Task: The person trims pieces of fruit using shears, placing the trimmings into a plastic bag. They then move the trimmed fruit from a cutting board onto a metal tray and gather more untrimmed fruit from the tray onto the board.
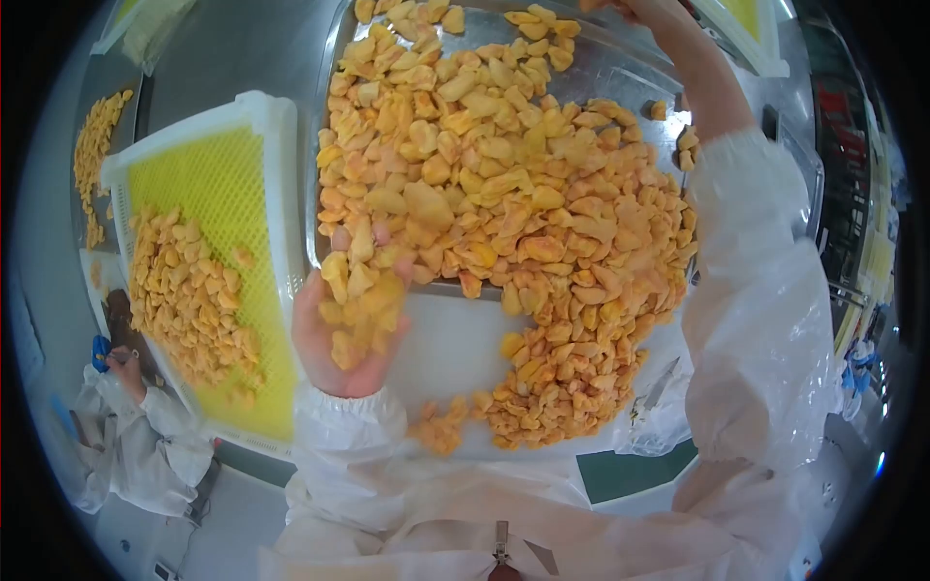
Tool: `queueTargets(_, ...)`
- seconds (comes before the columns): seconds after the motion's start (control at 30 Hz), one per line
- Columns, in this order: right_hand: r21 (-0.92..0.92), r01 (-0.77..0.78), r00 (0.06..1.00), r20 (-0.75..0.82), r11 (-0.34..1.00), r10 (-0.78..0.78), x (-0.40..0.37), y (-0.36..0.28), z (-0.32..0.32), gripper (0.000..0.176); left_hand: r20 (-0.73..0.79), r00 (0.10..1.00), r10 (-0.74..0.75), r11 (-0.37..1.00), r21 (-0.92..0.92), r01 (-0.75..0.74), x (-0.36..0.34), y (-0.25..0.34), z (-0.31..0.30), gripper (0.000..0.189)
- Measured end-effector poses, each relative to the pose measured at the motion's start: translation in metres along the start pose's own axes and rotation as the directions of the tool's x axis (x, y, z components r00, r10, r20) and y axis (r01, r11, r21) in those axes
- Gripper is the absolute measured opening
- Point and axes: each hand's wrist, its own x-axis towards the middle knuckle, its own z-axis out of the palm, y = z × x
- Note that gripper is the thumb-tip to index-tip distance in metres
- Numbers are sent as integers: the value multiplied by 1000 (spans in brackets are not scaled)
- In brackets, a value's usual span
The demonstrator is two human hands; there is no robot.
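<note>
left fingers [341,238] cup yellow pieces [360,281] beside the heaped tray [625,77]

we see the right hand [628,8] cut off by the top edge, its grip unclear to us. yellow pieces [360,300] blur above the left hand [360,378], hiding most of its palm. a co-worker's blue item [101,353] looks too small to name.

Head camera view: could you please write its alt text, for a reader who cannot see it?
The person's left hand, palm up, holds chunky yellow-orange food pieces by a shiny metal tray heaped with more pieces. The right hand, partly out of view, is near the tray's far side. On the left, a white-framed yellow mesh rack bears another pile.
</note>
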Motion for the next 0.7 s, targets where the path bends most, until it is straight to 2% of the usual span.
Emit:
queueTargets(0.07, -259, 72, 997, 21, 963, -69, -61, -42, 35, 22, -58, 992, 109, 990, 98, -103, 1, -3, 3, 39)
queueTargets(0.13, -368, 200, 974, -25, 908, -225, -90, -37, 54, 23, -107, 989, 105, 990, 102, -94, -1, 0, 2, 38)
queueTargets(0.2, -326, 197, 965, -103, 925, -241, -92, -1, 50, 21, -130, 987, 97, 992, 97, -84, -4, 4, 1, 37)
queueTargets(0.23, -303, 196, 958, -145, 933, -248, -95, 6, 49, 21, -75, 996, 46, 998, 46, -42, -6, 6, -4, 39)
queueTargets(0.3, -467, 271, 936, -77, 842, -344, -109, 12, 57, 21, 39, 998, -50, 998, -41, 52, -11, 10, -16, 43)
queueTargets(0.4, -647, 288, 926, 0, 706, -377, -119, 17, 78, 19, 42, 996, -78, 996, -36, 80, -12, 4, -16, 43)
queueTargets(0.5, -735, 277, 923, 25, 619, -384, -110, 18, 88, 16, -77, 997, 14, 998, 69, -9, -12, -10, 0, 42)
queueTargets(0.57, -785, 286, 928, 85, 549, -362, -105, 16, 88, 17, -66, 998, 19, 996, 83, -13, -14, -15, 2, 44)
queueTargets(0.67, -754, 392, 839, 59, 527, -540, -107, 8, 82, 24, -23, 1000, 7, 997, 81, -5, -17, -18, 3, 44)
queueTargets(0.7, -576, 278, 921, -69, 769, -384, -109, 8, 75, 26, -6, 1000, 4, 997, 80, -4, -19, -17, 2, 44)
